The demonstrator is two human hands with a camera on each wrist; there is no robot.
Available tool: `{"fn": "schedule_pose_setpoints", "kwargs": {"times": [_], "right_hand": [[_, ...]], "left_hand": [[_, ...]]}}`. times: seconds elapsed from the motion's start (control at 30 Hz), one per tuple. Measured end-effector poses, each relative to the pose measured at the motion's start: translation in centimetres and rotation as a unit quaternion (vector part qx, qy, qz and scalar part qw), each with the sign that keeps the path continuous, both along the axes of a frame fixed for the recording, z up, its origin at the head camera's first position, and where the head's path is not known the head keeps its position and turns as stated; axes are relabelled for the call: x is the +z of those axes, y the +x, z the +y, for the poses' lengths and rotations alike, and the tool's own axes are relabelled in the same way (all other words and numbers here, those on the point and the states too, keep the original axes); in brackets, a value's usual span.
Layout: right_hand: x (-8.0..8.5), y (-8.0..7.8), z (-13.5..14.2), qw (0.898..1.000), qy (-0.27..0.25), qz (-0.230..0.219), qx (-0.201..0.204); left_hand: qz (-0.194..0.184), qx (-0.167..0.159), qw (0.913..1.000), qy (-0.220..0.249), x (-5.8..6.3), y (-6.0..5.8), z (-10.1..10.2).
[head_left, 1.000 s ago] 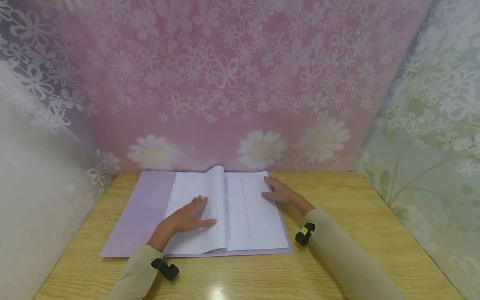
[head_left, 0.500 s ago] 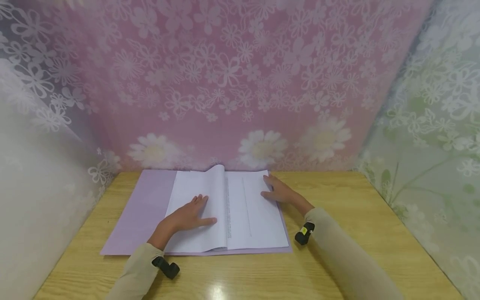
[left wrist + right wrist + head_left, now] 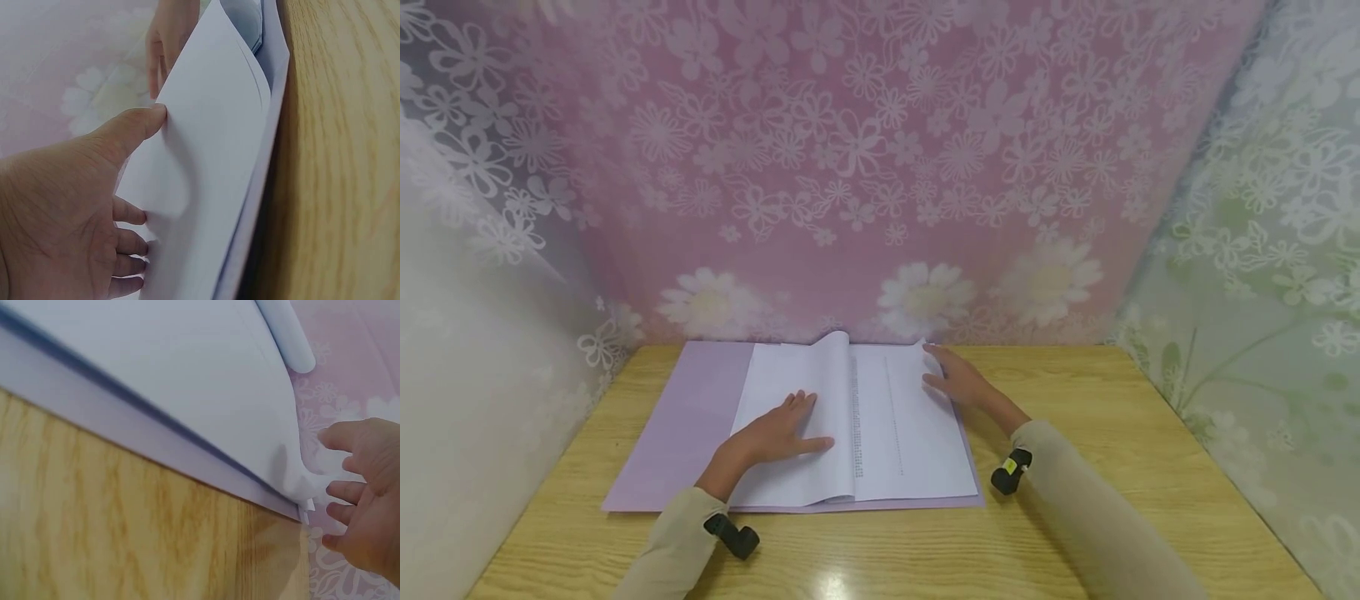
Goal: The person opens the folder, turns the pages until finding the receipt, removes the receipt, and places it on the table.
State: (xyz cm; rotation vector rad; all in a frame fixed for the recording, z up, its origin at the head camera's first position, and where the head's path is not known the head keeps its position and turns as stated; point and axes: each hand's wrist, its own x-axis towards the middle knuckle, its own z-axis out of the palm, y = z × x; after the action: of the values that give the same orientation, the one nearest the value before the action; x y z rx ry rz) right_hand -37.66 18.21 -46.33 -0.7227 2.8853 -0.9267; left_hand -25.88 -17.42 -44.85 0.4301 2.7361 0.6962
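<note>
An opened lilac folder (image 3: 688,408) holds a stack of white sheets, spread to both sides. On the turned left-hand sheets (image 3: 782,371), which bulge near the fold, my left hand (image 3: 775,435) rests with fingers and thumb spread. My right hand (image 3: 961,379) is at the far right corner of the right-hand page (image 3: 925,442), thumb and fingers apart. That page corner (image 3: 300,487) curls up by the fingertips in the right wrist view; whether they touch it is hard to tell. Faint printed lines run along the page.
The folder lies on a wood-grain table (image 3: 1075,383), close to its back edge. A pink flowered cloth (image 3: 820,208) rises directly behind it. Pale flowered side panels (image 3: 1277,350) flank the table. Dark wrist devices (image 3: 1011,471) sit over beige sleeves.
The far right corner of the page has lifted and bent inward at my right fingertips, which shifted slightly. My left hand stays in place on the left sheets.
</note>
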Motion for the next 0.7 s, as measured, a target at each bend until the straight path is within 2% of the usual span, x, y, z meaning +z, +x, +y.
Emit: {"fn": "schedule_pose_setpoints", "kwargs": {"times": [0.13, 0.27, 0.5, 0.7], "right_hand": [[0.6, 0.3, -0.2, 0.996, -0.089, -0.007, -0.008], [1.2, 0.6, -0.1, 0.985, -0.168, -0.045, 0.01], [1.8, 0.5, 0.2, 0.975, -0.204, -0.088, 0.011], [2.8, 1.2, 0.9, 0.966, -0.228, -0.118, 0.023]], "left_hand": [[-0.001, 0.0, 1.0, 0.003, 0.1, 0.1, 0.0], [0.0, 0.001, 1.0, 0.003, 0.2, 0.2, 0.1], [0.002, -0.002, 1.0, 0.0, 0.1, 0.1, 0.0], [0.0, -0.004, 1.0, 0.0, -0.3, -0.2, -0.1]]}}
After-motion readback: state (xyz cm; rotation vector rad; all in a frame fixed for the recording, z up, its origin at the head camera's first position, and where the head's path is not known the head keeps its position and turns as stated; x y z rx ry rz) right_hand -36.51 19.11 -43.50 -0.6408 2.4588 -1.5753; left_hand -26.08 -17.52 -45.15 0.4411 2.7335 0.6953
